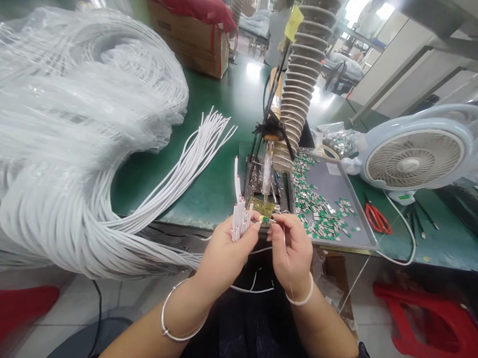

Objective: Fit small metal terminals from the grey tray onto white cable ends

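My left hand is closed round a bunch of white cables, whose cut ends show reddish wire tips. At its thumb and forefinger, one cable end meets a small green USB connector board. My right hand pinches the metal end of this board; a thin wire also shows at its fingers. Just beyond both hands, an upright soldering iron points down over a yellowish, stained pad. Many loose green boards with metal plugs lie in a grey tray to the right.
A large plastic-wrapped coil of white cable covers the left side. A ribbed exhaust hose hangs over the iron. To the right are a fan and red-handled pliers. A cardboard box stands at the back; a red stool is below.
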### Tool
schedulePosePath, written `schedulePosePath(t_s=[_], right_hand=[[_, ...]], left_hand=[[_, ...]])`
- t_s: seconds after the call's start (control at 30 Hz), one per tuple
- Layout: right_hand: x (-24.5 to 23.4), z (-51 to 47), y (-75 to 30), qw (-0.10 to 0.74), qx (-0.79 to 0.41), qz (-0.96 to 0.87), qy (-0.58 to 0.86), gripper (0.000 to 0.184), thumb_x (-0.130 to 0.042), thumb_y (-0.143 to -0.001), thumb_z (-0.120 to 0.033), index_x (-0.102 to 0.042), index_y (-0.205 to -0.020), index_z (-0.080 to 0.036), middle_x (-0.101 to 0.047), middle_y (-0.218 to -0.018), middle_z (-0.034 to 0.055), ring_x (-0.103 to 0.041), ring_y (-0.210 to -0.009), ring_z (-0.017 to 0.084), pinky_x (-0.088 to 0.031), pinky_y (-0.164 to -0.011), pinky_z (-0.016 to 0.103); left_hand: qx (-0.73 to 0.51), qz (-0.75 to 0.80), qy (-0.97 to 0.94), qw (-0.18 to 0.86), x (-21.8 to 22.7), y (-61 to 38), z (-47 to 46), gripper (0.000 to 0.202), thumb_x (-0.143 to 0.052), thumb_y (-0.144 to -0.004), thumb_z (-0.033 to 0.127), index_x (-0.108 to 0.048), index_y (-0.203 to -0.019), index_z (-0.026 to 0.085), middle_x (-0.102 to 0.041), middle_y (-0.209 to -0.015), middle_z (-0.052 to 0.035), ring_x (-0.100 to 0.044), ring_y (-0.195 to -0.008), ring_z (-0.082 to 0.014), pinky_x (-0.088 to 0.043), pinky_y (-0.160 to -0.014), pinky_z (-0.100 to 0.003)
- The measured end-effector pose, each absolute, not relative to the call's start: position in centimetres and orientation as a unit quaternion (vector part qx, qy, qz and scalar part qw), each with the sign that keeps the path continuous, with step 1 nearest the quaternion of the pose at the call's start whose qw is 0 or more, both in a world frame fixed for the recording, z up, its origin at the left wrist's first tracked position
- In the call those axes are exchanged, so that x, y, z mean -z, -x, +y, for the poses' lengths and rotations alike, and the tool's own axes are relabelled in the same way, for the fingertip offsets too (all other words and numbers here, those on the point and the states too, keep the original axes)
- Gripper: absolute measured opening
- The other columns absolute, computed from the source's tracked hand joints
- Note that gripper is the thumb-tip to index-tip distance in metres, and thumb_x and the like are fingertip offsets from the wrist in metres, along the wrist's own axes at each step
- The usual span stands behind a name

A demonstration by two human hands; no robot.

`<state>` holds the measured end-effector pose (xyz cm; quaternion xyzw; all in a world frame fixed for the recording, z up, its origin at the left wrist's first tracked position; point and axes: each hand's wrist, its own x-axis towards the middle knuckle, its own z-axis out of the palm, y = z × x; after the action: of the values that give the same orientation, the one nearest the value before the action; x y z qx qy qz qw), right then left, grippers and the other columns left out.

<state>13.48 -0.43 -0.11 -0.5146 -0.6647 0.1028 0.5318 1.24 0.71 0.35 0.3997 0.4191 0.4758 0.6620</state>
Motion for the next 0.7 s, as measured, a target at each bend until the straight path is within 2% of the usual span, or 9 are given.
schedulePosePath(t_s=[0.1,0.23,0.37,0.53,0.7], right_hand=[[0.7,-0.5,-13.8,0.539,0.011,-0.702,0.465,0.032,-0.041,-0.086,-0.011,-0.052,-0.114,-0.020,-0.062,-0.095,0.0102,-0.061,-0.086,0.020,-0.055,-0.065,0.035],[1.6,-0.7,-13.8,0.569,0.028,-0.695,0.440,0.038,-0.037,-0.088,-0.012,-0.045,-0.124,-0.022,-0.062,-0.101,0.0106,-0.062,-0.084,0.019,-0.058,-0.064,0.037],[2.3,-0.8,-13.6,0.601,0.018,-0.677,0.425,0.038,-0.039,-0.088,-0.012,-0.044,-0.124,-0.024,-0.063,-0.102,0.0093,-0.063,-0.091,0.020,-0.059,-0.067,0.038],[1.7,-0.7,-13.7,0.584,0.000,-0.693,0.422,0.036,-0.045,-0.085,-0.005,-0.053,-0.115,-0.023,-0.066,-0.101,0.0082,-0.063,-0.096,0.020,-0.057,-0.077,0.040],[1.2,-0.6,-13.8,0.563,0.001,-0.705,0.432,0.033,-0.047,-0.084,-0.006,-0.056,-0.111,-0.023,-0.064,-0.102,0.0092,-0.063,-0.096,0.020,-0.056,-0.080,0.041]], left_hand=[[-0.478,0.423,-0.364,0.678,-0.7,-1.4,0.9,0.022,-0.061,-0.076,0.035,-0.057,-0.088,0.017,-0.033,-0.047,0.0093,-0.028,-0.042,-0.0060,-0.020,-0.041,-0.019],[-0.490,0.427,-0.341,0.680,-1.1,-1.8,1.1,0.021,-0.063,-0.073,0.032,-0.057,-0.086,0.016,-0.034,-0.046,0.0102,-0.027,-0.041,-0.0049,-0.020,-0.041,-0.018],[-0.492,0.426,-0.330,0.683,-1.3,-2.1,1.3,0.019,-0.061,-0.074,0.029,-0.057,-0.086,0.015,-0.034,-0.046,0.0103,-0.027,-0.041,-0.0042,-0.020,-0.041,-0.017],[-0.492,0.426,-0.311,0.692,-1.6,-2.3,1.3,0.017,-0.061,-0.073,0.026,-0.055,-0.085,0.015,-0.034,-0.044,0.0109,-0.026,-0.040,-0.0036,-0.019,-0.040,-0.017],[-0.498,0.419,-0.314,0.692,-1.9,-2.2,1.1,0.016,-0.060,-0.075,0.025,-0.056,-0.087,0.014,-0.034,-0.044,0.0106,-0.027,-0.040,-0.0034,-0.020,-0.040,-0.017]])
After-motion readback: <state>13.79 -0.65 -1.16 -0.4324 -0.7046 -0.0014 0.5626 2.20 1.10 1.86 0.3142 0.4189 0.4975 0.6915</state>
